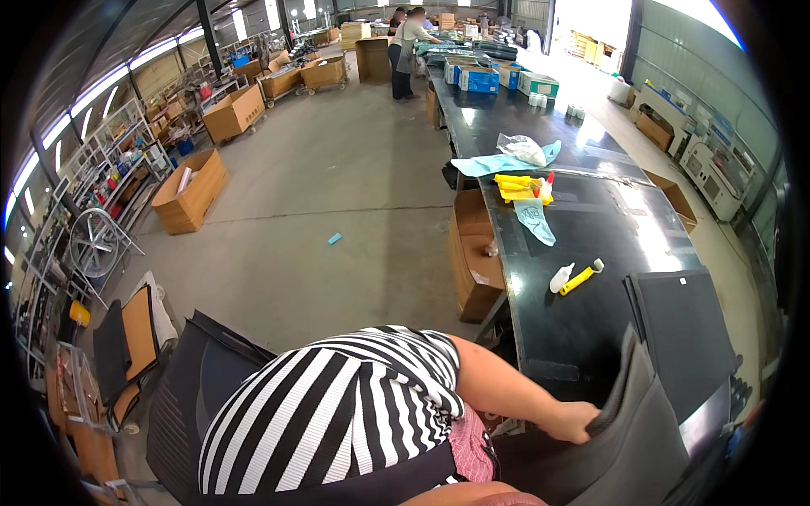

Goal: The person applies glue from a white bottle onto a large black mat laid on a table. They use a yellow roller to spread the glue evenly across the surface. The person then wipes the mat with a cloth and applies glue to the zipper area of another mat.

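Observation:
From the striped sleeve my left arm reaches to the right, and my left hand (pixel 576 421) is closed on the edge of a dark grey, flexible mat (pixel 629 447). The mat bends upward beside the near end of the black table (pixel 561 333). Behind it, flat dark sheets (pixel 679 325) lie stacked on the table's right side. My right hand is out of view; a patch of bare skin shows at the lower edge. Farther up the table are a white squeeze bottle (pixel 561 278) and a yellow-handled roller (pixel 582 277).
A yellow tray (pixel 516 187) and light-blue cloth (pixel 535 221) lie on the table, with blue boxes (pixel 479 80) farther back. An open carton (pixel 474 253) stands against its left side. Dark ribbed mats (pixel 181 405) stand at my left. A person (pixel 407 51) works at the far end.

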`<state>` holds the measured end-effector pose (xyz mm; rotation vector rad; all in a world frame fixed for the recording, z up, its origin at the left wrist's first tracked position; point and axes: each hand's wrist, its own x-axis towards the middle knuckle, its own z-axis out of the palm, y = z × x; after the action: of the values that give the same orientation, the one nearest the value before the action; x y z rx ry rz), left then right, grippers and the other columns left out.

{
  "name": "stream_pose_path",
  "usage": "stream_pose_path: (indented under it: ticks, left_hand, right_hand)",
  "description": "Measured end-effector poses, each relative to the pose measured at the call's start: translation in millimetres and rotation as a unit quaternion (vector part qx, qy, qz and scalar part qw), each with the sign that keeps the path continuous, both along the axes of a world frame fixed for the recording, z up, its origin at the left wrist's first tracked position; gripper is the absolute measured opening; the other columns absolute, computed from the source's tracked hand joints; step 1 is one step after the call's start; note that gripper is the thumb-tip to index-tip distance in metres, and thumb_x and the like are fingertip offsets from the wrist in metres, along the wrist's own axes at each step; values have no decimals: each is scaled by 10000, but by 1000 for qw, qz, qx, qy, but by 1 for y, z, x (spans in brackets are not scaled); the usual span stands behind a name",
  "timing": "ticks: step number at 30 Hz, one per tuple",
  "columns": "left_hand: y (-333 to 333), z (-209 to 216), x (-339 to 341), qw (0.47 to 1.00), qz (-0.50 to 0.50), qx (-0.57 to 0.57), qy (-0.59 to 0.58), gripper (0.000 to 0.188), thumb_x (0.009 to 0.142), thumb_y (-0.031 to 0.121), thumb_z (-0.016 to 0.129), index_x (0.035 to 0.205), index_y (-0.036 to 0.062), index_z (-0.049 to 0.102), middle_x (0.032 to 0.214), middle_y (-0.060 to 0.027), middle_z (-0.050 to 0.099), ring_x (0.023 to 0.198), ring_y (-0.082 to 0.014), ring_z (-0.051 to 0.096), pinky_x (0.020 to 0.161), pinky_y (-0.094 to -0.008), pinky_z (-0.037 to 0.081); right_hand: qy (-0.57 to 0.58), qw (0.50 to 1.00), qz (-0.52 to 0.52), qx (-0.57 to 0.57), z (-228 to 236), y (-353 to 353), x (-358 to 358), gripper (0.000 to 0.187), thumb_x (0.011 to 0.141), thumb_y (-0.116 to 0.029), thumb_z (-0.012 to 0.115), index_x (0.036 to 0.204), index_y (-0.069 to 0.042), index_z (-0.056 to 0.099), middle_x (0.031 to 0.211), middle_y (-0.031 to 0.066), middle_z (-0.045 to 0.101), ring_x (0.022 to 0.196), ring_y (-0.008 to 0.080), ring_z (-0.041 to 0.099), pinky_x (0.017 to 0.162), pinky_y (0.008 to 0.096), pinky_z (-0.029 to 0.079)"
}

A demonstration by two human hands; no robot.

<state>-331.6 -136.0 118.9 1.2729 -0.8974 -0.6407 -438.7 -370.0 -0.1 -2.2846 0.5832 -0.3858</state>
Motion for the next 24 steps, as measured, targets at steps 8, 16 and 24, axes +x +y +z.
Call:
stream_pose_path:
  ticks: [8, 16, 24]
  left_hand:
    - [-4, 136, 59, 979, 23, -33, -201, 392, 763, 48, 701, 1122, -73, 599, 1089, -244, 684, 1072, -367, 652, 900, -404, 520]
    - [25, -4, 153, 942, 199, 224, -152, 479, 803, 213, 743, 1247, 62, 648, 1242, -205, 670, 1198, -388, 610, 992, -453, 494]
    - [82, -115, 146, 909, 202, 365, -13, 492, 829, 193, 786, 1238, 0, 592, 1265, -234, 647, 1202, -376, 614, 969, -433, 502]
  right_hand:
    - [-2, 998, -70, 4, 6, -10, -24, 503, 819, -247, 668, 1207, 71, 635, 1161, 240, 677, 1035, 359, 659, 923, 457, 527]
    - [-13, 986, -162, 25, 7, -17, -83, 526, 842, -275, 675, 1233, 72, 621, 1184, 232, 670, 1049, 344, 653, 936, 447, 522]
    - [-13, 976, -214, 38, 14, -22, -132, 550, 866, -304, 683, 1259, 73, 607, 1206, 224, 664, 1063, 329, 648, 950, 436, 517]
